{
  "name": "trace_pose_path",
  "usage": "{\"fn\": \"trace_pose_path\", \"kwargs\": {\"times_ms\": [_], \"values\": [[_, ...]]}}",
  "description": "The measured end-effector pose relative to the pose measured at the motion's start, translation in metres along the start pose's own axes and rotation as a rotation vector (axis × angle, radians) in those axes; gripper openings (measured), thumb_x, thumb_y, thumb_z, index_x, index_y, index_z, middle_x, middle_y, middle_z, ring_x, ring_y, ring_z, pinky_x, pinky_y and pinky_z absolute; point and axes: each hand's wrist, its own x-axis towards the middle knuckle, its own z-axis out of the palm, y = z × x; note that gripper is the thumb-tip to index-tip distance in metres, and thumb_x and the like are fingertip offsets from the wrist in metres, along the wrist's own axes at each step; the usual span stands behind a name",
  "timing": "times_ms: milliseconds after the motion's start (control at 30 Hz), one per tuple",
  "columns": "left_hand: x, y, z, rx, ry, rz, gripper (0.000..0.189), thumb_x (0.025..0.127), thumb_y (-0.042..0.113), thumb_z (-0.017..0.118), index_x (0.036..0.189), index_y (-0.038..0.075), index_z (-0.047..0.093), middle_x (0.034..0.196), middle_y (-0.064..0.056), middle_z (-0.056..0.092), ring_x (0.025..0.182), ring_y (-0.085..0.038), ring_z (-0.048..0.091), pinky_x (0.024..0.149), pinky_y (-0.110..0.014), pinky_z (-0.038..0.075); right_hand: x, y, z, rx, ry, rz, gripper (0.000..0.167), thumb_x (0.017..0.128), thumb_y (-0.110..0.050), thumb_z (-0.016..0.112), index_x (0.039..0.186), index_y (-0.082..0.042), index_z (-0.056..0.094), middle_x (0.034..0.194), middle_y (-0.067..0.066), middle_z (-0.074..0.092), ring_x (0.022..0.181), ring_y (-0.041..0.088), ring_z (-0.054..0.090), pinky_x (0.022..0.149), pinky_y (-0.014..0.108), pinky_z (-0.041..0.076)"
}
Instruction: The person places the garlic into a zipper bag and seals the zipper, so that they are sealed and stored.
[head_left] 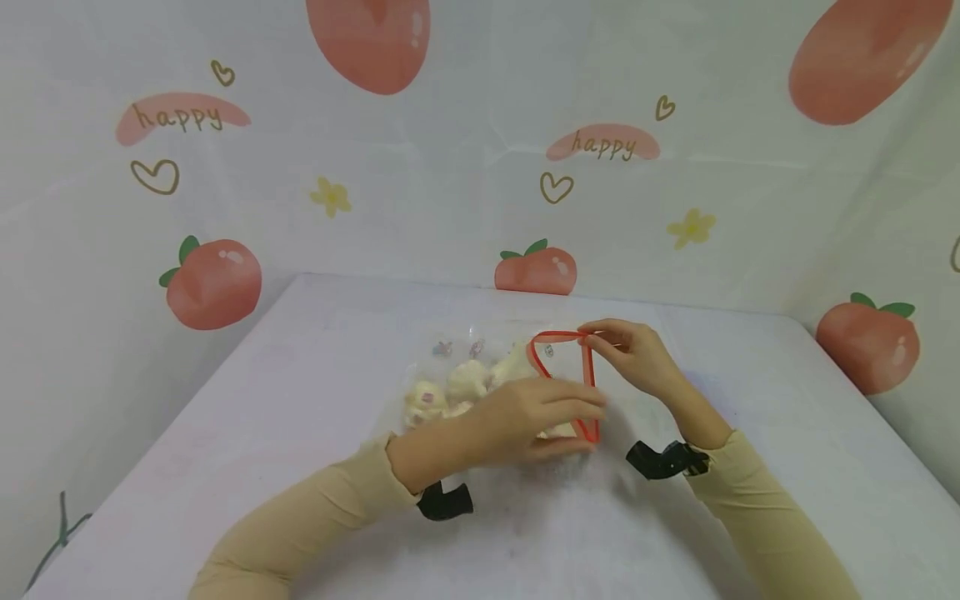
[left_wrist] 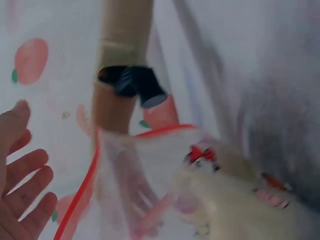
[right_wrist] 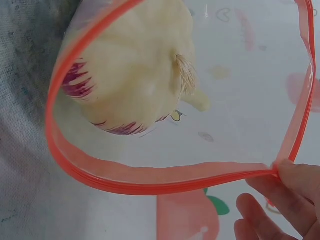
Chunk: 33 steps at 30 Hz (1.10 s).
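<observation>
A clear zip bag (head_left: pixel 551 336) with a red zip rim and small cartoon prints lies on its side, its mouth facing right. Several pale garlic bulbs (head_left: pixel 468 379) are inside it. One garlic bulb (right_wrist: pixel 130 65) with purple streaks and a tuft of roots shows through the open mouth in the right wrist view. My right hand (head_left: pixel 637 358) pinches the far corner of the rim (right_wrist: pixel 150 187) between thumb and fingers. My left hand (head_left: pixel 517 417) is over the near side of the mouth, hiding part of the bag. Its fingers (left_wrist: pixel 30 187) are spread and hold nothing.
A white cloth covers the table (head_left: pixel 300 375). Behind it hangs a white backdrop (head_left: pixel 450 208) printed with peaches, hearts and flowers. Black wrist mounts (head_left: pixel 660 460) sit on both forearms. At the lower left a thin dark green stroke (head_left: pixel 60 533) marks the cloth.
</observation>
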Motion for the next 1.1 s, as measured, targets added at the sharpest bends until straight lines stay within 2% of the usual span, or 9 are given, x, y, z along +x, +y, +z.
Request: {"fn": "trace_pose_path", "kwargs": {"times_ms": [100,233,300,400,567,667,767,933,1100], "values": [[-0.002,0.008,0.008,0.121,-0.12,0.049,0.028,0.085,0.034,0.067,0.106,0.015,0.067,0.111,0.003,0.068,0.111,-0.009,0.061,0.1,-0.02,0.044,0.0,0.0,0.0,-0.002,-0.001,0.006,0.022,0.091,-0.011,0.06,0.111,-0.004,0.066,0.103,0.015,0.07,0.094,0.031,0.069,0.077,0.013,0.049],[-0.005,0.013,0.012,0.2,-0.271,0.052,0.033,0.085,0.035,0.068,0.113,0.019,0.064,0.116,0.005,0.066,0.118,-0.011,0.057,0.108,-0.027,0.039,0.0,0.002,0.0,-0.013,-0.003,0.015,0.023,0.091,-0.012,0.06,0.111,-0.003,0.065,0.105,0.016,0.07,0.095,0.031,0.068,0.076,0.015,0.049],[-0.006,0.014,0.013,0.2,-0.308,0.039,0.034,0.083,0.034,0.07,0.113,0.02,0.063,0.115,0.007,0.066,0.116,-0.009,0.057,0.109,-0.028,0.037,-0.001,0.003,0.0,-0.016,-0.002,0.023,0.023,0.091,-0.012,0.06,0.111,-0.002,0.065,0.106,0.016,0.069,0.096,0.032,0.068,0.075,0.015,0.05],[-0.007,0.013,0.013,0.181,-0.322,0.03,0.033,0.081,0.032,0.072,0.11,0.02,0.064,0.11,0.009,0.066,0.11,-0.005,0.059,0.111,-0.028,0.034,-0.001,0.004,0.0,-0.017,0.004,0.034,0.023,0.091,-0.012,0.06,0.111,-0.002,0.065,0.106,0.017,0.069,0.095,0.032,0.068,0.074,0.016,0.05],[-0.012,0.01,0.015,0.147,-0.285,0.037,0.029,0.078,0.024,0.075,0.104,0.019,0.064,0.1,0.008,0.065,0.099,-0.005,0.061,0.11,-0.029,0.036,-0.002,0.007,-0.001,-0.025,0.016,0.041,0.023,0.09,-0.013,0.061,0.11,-0.001,0.066,0.104,0.017,0.07,0.094,0.033,0.069,0.072,0.017,0.05],[-0.016,0.004,0.016,0.115,-0.211,0.059,0.019,0.081,0.012,0.07,0.098,0.016,0.065,0.095,0.006,0.063,0.094,-0.007,0.059,0.104,-0.025,0.041,-0.004,0.01,-0.003,-0.046,0.031,0.048,0.023,0.09,-0.014,0.062,0.109,-0.002,0.066,0.103,0.017,0.07,0.093,0.033,0.069,0.071,0.019,0.051],[-0.023,-0.003,0.015,0.087,-0.13,0.061,0.013,0.084,0.005,0.065,0.095,0.013,0.065,0.096,0.003,0.063,0.097,-0.01,0.061,0.098,-0.02,0.044,-0.005,0.013,-0.004,-0.072,0.048,0.054,0.02,0.09,-0.015,0.062,0.106,-0.004,0.067,0.1,0.016,0.071,0.092,0.033,0.069,0.071,0.023,0.052],[-0.036,-0.014,0.009,0.016,-0.051,-0.072,0.017,0.079,0.006,0.073,0.092,0.015,0.067,0.109,-0.002,0.067,0.109,-0.015,0.063,0.092,-0.019,0.049,-0.008,0.017,-0.006,-0.101,0.059,0.062,0.018,0.09,-0.016,0.062,0.103,-0.004,0.068,0.1,0.016,0.07,0.09,0.033,0.069,0.071,0.031,0.054],[-0.045,-0.023,0.002,-0.065,0.026,-0.19,0.02,0.076,0.001,0.074,0.093,0.012,0.071,0.117,-0.01,0.067,0.109,-0.018,0.064,0.086,-0.017,0.051,-0.01,0.018,-0.009,-0.103,0.052,0.087,0.019,0.09,-0.016,0.063,0.104,-0.005,0.068,0.101,0.017,0.07,0.092,0.034,0.068,0.073,0.037,0.053]]}}
